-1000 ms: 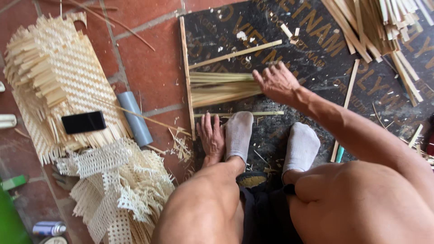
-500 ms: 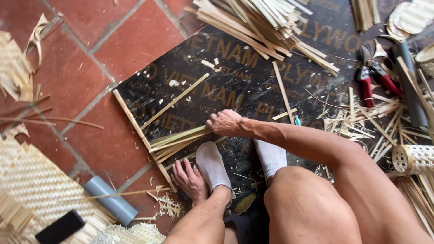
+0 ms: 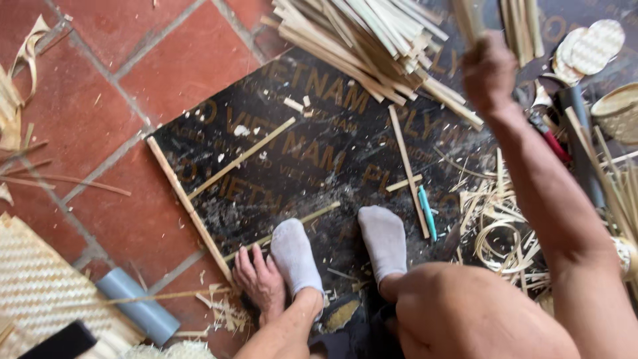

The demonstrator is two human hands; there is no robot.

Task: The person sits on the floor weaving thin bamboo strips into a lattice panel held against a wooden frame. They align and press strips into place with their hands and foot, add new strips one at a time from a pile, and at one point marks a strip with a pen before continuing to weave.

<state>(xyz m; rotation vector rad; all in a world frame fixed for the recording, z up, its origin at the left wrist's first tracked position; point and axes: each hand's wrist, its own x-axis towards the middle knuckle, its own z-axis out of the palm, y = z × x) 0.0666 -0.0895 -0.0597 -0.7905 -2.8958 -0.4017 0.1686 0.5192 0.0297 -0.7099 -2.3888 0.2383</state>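
Right hand [image 3: 490, 72] is raised, fingers curled tight round a blurred bundle of strips [image 3: 473, 18], lifted near the pile [image 3: 372, 40]; left hand [image 3: 260, 279] lies flat, fingers spread, bracing on the board [image 3: 319, 153] beside 2 socked feet [image 3: 296, 256].

Soft even daylight, raised hand [image 3: 488, 70] motion-blurred

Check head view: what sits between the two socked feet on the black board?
Nothing solid: between the left sock and right sock the head view shows only bare black board with pale dust and small chips.
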